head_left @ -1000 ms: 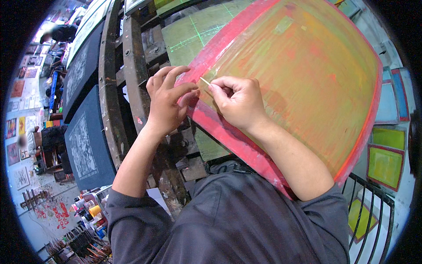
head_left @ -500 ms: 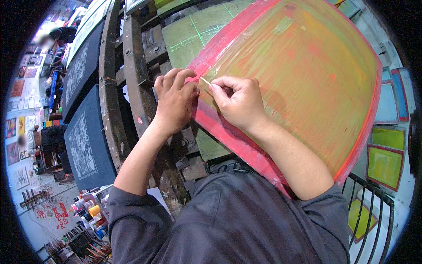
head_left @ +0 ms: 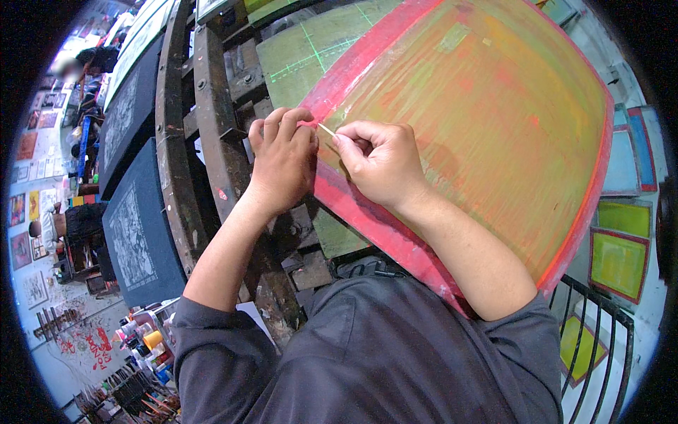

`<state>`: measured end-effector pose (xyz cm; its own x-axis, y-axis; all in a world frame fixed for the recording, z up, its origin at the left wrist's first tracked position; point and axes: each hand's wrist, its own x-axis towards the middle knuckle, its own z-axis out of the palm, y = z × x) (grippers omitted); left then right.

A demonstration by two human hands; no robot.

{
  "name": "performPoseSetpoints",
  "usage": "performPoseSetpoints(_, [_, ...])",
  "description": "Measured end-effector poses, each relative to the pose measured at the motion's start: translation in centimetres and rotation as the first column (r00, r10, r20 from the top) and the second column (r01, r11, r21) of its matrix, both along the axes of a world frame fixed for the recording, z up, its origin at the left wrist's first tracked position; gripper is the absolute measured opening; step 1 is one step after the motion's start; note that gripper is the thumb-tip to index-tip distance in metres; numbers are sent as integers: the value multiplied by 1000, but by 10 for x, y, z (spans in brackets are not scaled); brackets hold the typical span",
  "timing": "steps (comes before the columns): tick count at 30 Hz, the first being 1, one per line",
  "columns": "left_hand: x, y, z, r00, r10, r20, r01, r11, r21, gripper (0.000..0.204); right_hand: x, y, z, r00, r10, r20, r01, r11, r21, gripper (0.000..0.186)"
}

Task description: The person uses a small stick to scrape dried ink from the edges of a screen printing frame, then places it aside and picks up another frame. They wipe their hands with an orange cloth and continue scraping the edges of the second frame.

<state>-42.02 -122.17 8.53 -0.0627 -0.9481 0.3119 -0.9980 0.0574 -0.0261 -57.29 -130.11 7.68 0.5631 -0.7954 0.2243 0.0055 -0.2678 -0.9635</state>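
Observation:
A large screen-printing frame point(head_left: 385, 230) with red-pink borders lies tilted before me, its mesh point(head_left: 480, 148) stained olive, orange and yellow. My left hand point(head_left: 284, 162) is at the frame's left corner, fingers bent over the red edge; its thumb is hidden. Between the thumb and forefinger of my right hand point(head_left: 387, 159) is a thin pale stick point(head_left: 326, 130), held just above the mesh. The stick's tip points at the red corner beside my left fingertips. Behind the frame shows a green board point(head_left: 304, 60) crossed by bright green grid lines.
Dark metal rails point(head_left: 215, 120) run along the left of the frame. Beyond them lie dark printed fabric panels point(head_left: 134, 233). Paint bottles point(head_left: 150, 339) stand at the lower left. A black railing point(head_left: 600, 311) and yellow-green screens point(head_left: 619, 265) are at the right. Two people are far left.
My left fingers have drawn closer together and curled further over the frame's corner. The stick in my right hand has shifted slightly left with the hand.

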Motion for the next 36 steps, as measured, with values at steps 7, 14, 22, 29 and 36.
performPoseSetpoints(7, [11, -7, 13, 996, 26, -91, -32, 998, -61, 20, -1, 0, 0, 1000, -12, -16, 11, 1000, -10, 10])
performPoseSetpoints(14, [15, -1, 23, 967, -27, -254, 28, 1000, 2, 13, -1, 0, 5, 999, -14, -30, 15, 999, 39, 12])
performPoseSetpoints(22, [15, 4, 21, 973, -21, -230, 34, 998, 52, 16, 0, 0, 2, 1000, -5, -20, 5, 1000, 0, 10])
performPoseSetpoints(29, [9, 2, 17, 986, -14, -166, 25, 998, 61, 17, 0, 0, 0, 1000, -10, -8, 10, 1000, -16, 10])
performPoseSetpoints(36, [7, 1, 12, 989, -32, -143, 41, 997, 62, 16, -1, 0, 1, 1000, -10, -11, 9, 999, -35, 10])
